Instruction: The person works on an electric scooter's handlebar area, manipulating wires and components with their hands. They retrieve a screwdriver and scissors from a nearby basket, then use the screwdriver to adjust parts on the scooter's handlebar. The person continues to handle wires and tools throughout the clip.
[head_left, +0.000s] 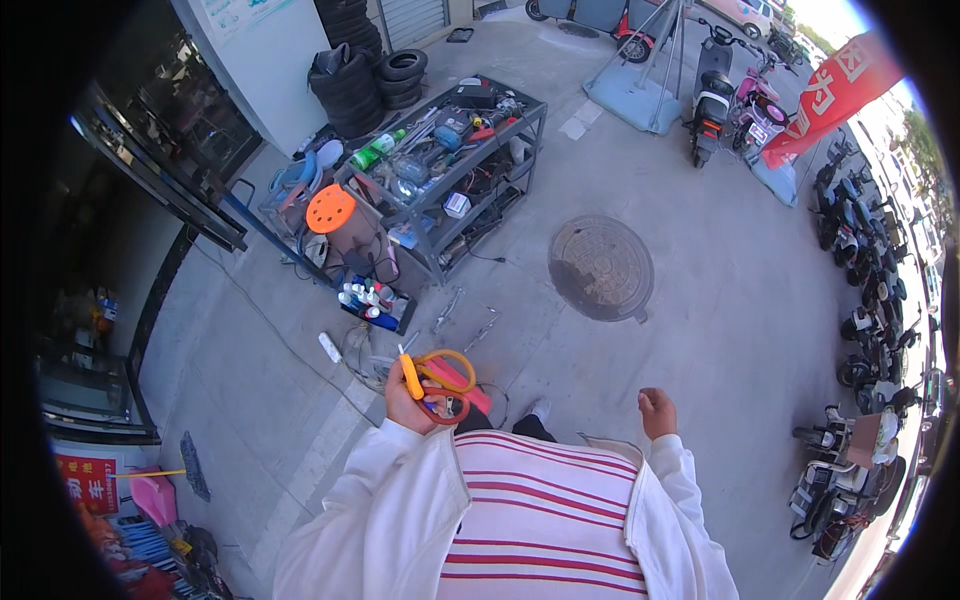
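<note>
My left hand (405,398) is closed around an orange tool with a thin white tip (411,376), along with a yellow loop (450,355) and a red loop (458,408); their exact kind is hard to tell. A pinkish-red object (476,400) shows behind the loops, and I cannot tell whether it is held. My right hand (655,408) hangs at the right with loosely curled fingers and nothing visible in them. On the ground beyond my left hand are cables, a white power strip (330,347) and a tray of bottles (398,318).
A metal tool cart (430,215) stands ahead-left beside an orange stool (330,207) and stacked tyres (400,80). Glass doors (100,280) and a mop (195,465) are left. A manhole cover (600,267) lies ahead; scooters (860,330), a red banner (825,90) and a stand base (635,100) are right and behind.
</note>
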